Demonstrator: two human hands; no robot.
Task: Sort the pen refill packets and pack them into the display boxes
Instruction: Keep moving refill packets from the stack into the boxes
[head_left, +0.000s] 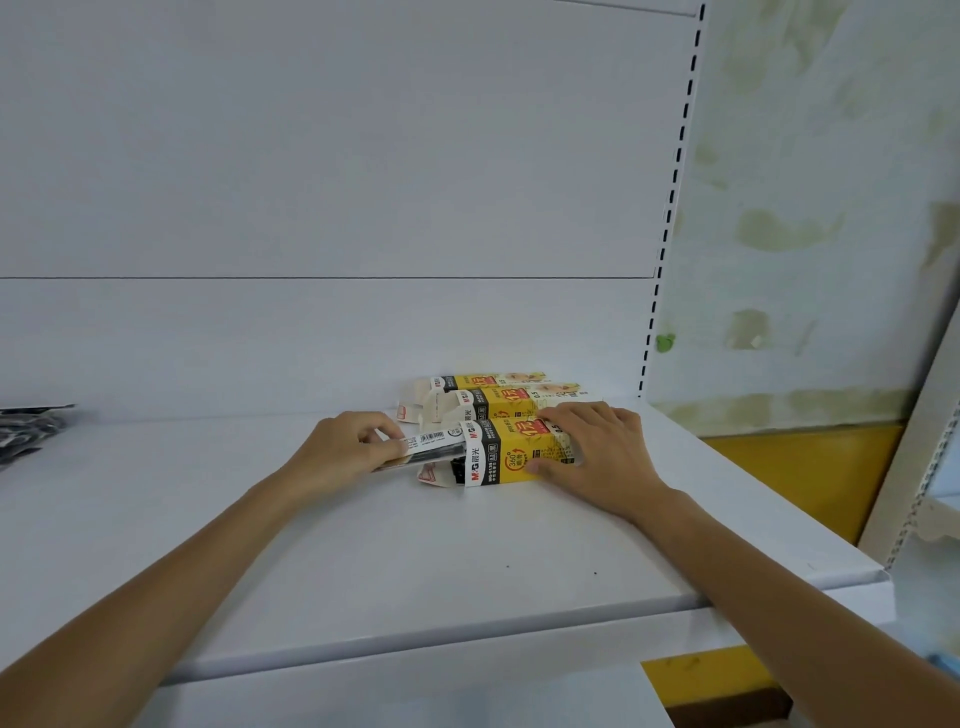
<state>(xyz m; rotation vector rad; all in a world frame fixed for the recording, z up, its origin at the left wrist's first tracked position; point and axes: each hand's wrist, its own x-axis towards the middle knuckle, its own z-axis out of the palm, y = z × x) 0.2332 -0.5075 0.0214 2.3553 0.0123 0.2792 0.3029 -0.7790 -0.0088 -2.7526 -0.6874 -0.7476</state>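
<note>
While both bare forearms reached in from six o'clock across the white shelf (363, 561), the left hand (345, 447) pinched a pen refill packet (423, 448), its thumb and curled fingers clamped on the packet's nine o'clock end. The packet lay nearly flat and pointed toward three o'clock, its far end at the open mouth of the nearest display box (511, 457); whether the tip had entered could not be told. That box, yellow with a black and white band, lay on its side with its open flaps facing nine o'clock, and something dark showed in the mouth. The right hand (592, 452) gripped it from the three o'clock side, fingers draped over the top and thumb pressed on the near face. At twelve o'clock of it lay the second display box (498, 408), just beside it, and beyond that the third display box (483, 381), near the white back panel (311, 182); both lay on their sides with flaps open toward nine o'clock. At nine o'clock of the view, cut by the edge, a pile of dark packets (28, 431) lay on the shelf, well apart from both hands. A slotted upright (670, 208) ran along the panel's three o'clock edge, with a stained wall (805, 208) beyond it
</note>
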